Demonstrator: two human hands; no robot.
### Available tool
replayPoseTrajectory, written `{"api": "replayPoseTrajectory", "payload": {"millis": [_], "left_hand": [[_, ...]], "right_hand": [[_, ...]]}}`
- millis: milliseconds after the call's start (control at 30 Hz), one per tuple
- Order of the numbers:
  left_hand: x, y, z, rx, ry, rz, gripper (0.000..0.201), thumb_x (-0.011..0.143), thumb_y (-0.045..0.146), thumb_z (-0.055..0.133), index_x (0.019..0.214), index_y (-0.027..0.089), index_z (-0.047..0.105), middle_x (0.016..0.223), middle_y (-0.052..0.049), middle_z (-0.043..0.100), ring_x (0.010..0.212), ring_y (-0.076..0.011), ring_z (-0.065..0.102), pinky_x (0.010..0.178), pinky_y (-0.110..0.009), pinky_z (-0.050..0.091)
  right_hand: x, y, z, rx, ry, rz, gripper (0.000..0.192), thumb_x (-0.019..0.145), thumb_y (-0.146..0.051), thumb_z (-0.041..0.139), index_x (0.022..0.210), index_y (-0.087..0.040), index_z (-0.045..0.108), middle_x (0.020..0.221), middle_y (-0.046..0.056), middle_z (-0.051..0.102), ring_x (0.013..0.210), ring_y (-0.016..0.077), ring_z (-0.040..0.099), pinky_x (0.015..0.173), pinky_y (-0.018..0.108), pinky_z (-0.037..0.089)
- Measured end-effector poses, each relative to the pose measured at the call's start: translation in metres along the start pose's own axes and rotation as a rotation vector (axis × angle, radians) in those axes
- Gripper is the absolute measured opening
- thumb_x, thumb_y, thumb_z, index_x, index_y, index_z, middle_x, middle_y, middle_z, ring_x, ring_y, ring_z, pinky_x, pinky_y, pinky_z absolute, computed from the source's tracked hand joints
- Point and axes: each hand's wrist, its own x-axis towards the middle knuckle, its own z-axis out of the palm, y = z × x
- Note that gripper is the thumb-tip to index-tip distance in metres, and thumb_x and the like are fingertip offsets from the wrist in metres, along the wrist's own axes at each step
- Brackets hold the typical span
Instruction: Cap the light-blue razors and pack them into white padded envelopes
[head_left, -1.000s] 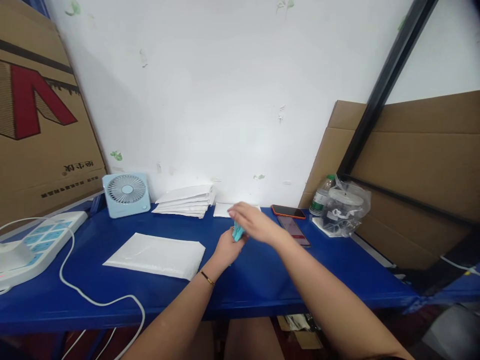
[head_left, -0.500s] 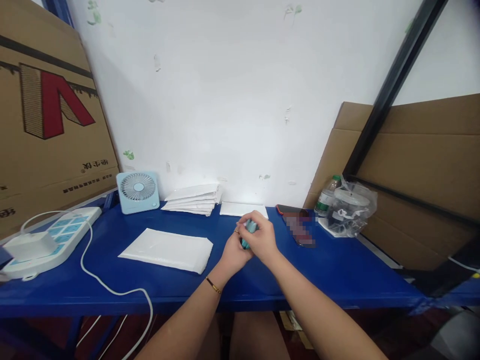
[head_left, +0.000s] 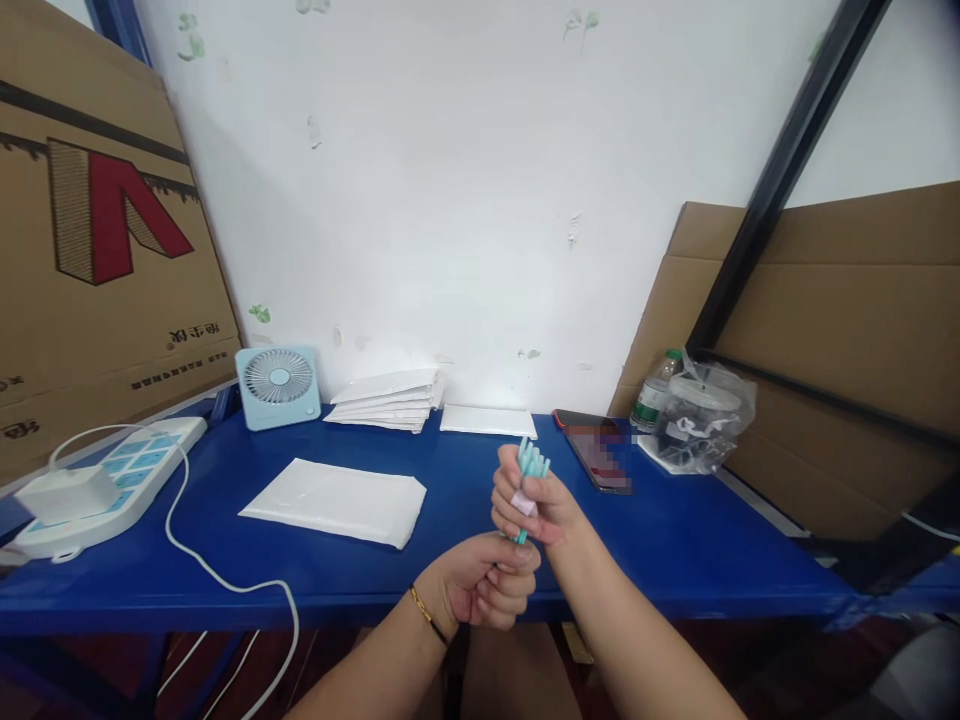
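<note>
Gripping teal sticks (head_left: pixel 531 468) above the blue table (head_left: pixel 675 540)

Clenching upright in right hand (head_left: pixel 534 505), left hand (head_left: pixel 484 585) pinching below (likely light, stiff, slippery; best held mid-bundle).

A small bundle of teal sticks (head_left: pixel 532 465) stands upright above the blue table edge

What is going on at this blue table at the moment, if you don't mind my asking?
A person is holding a small bundle of teal sticks upright above the front of the blue table. The right hand grips the bundle around its middle, and the left hand, closed just below, meets its lower end. A white padded envelope lies flat to the left, with a stack of envelopes and a small fan at the back. A phone lies to the right.
</note>
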Motion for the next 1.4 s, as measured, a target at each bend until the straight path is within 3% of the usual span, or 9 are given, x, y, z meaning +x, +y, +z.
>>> {"api": "replayPoseTrajectory", "payload": {"millis": [200,267,500,633,700,867,1000,1233,1400], "left_hand": [[0.007,0.0,0.01,0.487,0.739,0.496,0.019,0.062,0.019,0.065,0.072,0.016,0.049,0.064,0.005,0.049,0.056,-0.0068,0.042,0.052,-0.019,0.032],[0.003,0.0,0.012,0.44,0.707,0.379,0.02,0.065,0.021,0.062,0.065,0.018,0.043,0.055,0.007,0.041,0.048,-0.0051,0.035,0.046,-0.019,0.026],[-0.016,0.003,0.021,0.163,-0.03,-0.064,0.035,0.066,0.037,0.065,0.062,0.02,0.035,0.046,0.011,0.024,0.037,-0.0032,0.017,0.039,-0.017,0.016],[-0.048,0.017,0.004,0.993,0.283,0.172,0.051,0.052,0.035,0.075,0.097,0.02,0.059,0.089,-0.002,0.06,0.079,-0.0187,0.055,0.071,-0.03,0.045],[-0.076,0.023,-0.02,1.367,0.59,0.21,0.089,0.045,0.026,0.076,0.127,0.024,0.044,0.129,-0.009,0.046,0.115,-0.0302,0.043,0.096,-0.04,0.036],[-0.137,0.026,-0.086,1.758,1.148,-0.387,0.09,0.051,0.003,0.057,0.135,0.025,0.035,0.144,-0.012,0.031,0.133,-0.0368,0.02,0.098,-0.055,0.028],[-0.141,0.035,-0.095,1.897,1.122,-0.349,0.05,0.071,0.006,0.041,0.116,0.023,0.055,0.109,-0.011,0.064,0.096,-0.0268,0.06,0.078,-0.039,0.043],[-0.106,0.08,-0.054,2.065,1.262,0.101,0.03,0.085,0.022,0.033,0.106,0.018,0.053,0.095,-0.01,0.062,0.093,-0.0251,0.057,0.077,-0.035,0.038],[-0.084,0.08,-0.043,1.974,1.07,0.147,0.101,0.048,0.07,0.063,0.13,0.019,0.034,0.116,-0.013,0.051,0.101,-0.031,0.051,0.084,-0.038,0.037]], "right_hand": [[0.002,0.013,0.013,-0.053,0.573,-0.213,0.028,0.072,-0.03,0.068,0.077,-0.02,0.043,0.05,-0.008,0.046,0.039,0.0061,0.042,0.041,0.019,0.039],[-0.004,0.012,0.01,-0.011,0.49,-0.17,0.031,0.068,-0.028,0.071,0.081,-0.021,0.045,0.057,-0.006,0.053,0.046,0.0092,0.051,0.044,0.021,0.043],[-0.022,0.018,0.004,0.222,-0.265,-0.064,0.031,0.064,-0.037,0.073,0.068,-0.018,0.048,0.046,-0.008,0.05,0.037,0.0063,0.046,0.051,0.024,0.047],[-0.023,0.01,-0.002,0.465,0.002,-0.137,0.021,0.083,-0.031,0.056,0.071,-0.02,0.043,0.045,-0.011,0.036,0.031,0.0022,0.023,0.035,0.013,0.031],[-0.024,0.003,-0.01,0.532,0.131,-0.176,0.017,0.087,-0.028,0.051,0.074,-0.02,0.043,0.046,-0.011,0.031,0.032,0.0026,0.02,0.034,0.012,0.026],[-0.025,0.001,-0.032,0.593,0.244,-0.206,0.012,0.088,-0.022,0.049,0.076,-0.02,0.045,0.046,-0.011,0.027,0.032,0.0028,0.023,0.034,0.014,0.025],[-0.022,0.011,-0.036,0.625,0.273,-0.189,0.014,0.087,-0.022,0.05,0.074,-0.019,0.046,0.044,-0.011,0.026,0.032,0.0026,0.024,0.034,0.014,0.025],[-0.02,0.008,-0.031,0.596,0.328,-0.197,0.016,0.086,-0.022,0.052,0.071,-0.018,0.047,0.043,-0.011,0.027,0.032,0.0027,0.024,0.033,0.015,0.025],[-0.018,-0.009,-0.021,0.567,0.397,-0.291,0.02,0.083,-0.021,0.056,0.067,-0.018,0.045,0.043,-0.011,0.027,0.033,0.0025,0.024,0.034,0.014,0.027]]}}
